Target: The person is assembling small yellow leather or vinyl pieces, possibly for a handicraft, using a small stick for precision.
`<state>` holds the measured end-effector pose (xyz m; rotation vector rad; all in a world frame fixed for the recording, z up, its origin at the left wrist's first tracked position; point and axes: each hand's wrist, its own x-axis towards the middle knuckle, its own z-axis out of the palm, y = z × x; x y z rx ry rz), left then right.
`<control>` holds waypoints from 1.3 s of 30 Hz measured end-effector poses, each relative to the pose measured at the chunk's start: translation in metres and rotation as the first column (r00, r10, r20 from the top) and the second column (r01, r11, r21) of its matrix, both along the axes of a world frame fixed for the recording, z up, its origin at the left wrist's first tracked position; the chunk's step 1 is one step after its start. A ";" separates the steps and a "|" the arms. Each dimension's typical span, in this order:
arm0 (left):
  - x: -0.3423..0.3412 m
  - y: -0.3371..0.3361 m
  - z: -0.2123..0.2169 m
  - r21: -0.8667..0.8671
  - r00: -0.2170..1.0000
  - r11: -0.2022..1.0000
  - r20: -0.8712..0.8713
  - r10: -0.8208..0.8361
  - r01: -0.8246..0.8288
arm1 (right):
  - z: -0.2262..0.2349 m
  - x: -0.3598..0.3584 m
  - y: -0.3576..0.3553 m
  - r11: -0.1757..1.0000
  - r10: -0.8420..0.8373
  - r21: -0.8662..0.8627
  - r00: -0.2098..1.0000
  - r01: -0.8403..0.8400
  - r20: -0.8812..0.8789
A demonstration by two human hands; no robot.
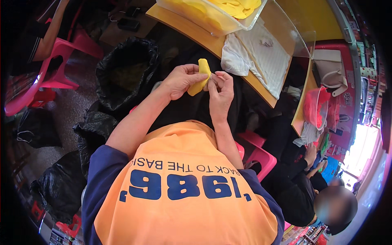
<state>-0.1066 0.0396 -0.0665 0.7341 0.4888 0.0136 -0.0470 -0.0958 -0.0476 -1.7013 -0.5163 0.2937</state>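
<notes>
A folded yellow piece of soft sheet-like material (199, 86) is held up in front of my lap. My left hand (182, 82) is closed on it, with the thumb pressed across its middle. From the other side my right hand (221, 97) pinches its right edge, fingers bent. Whether a small part also sits between those right fingertips cannot be made out. Beyond my hands, a translucent plastic tub (192, 18) at the table's edge holds several flat yellow pieces (237, 7) of similar colour.
The wooden table (185, 29) carries a white cloth (237, 57) near my right hand. A black plastic bag (143, 51) stands open at my left. Pink plastic chairs (61, 53) are nearby. A co-worker (292, 190) sits at the right, by a tub of red pieces (316, 107).
</notes>
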 end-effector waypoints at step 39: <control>0.001 -0.001 -0.002 -0.055 0.997 0.998 0.061 0.036 -0.033 | 0.008 0.001 0.002 0.982 -0.002 -0.177 0.941 0.066 0.339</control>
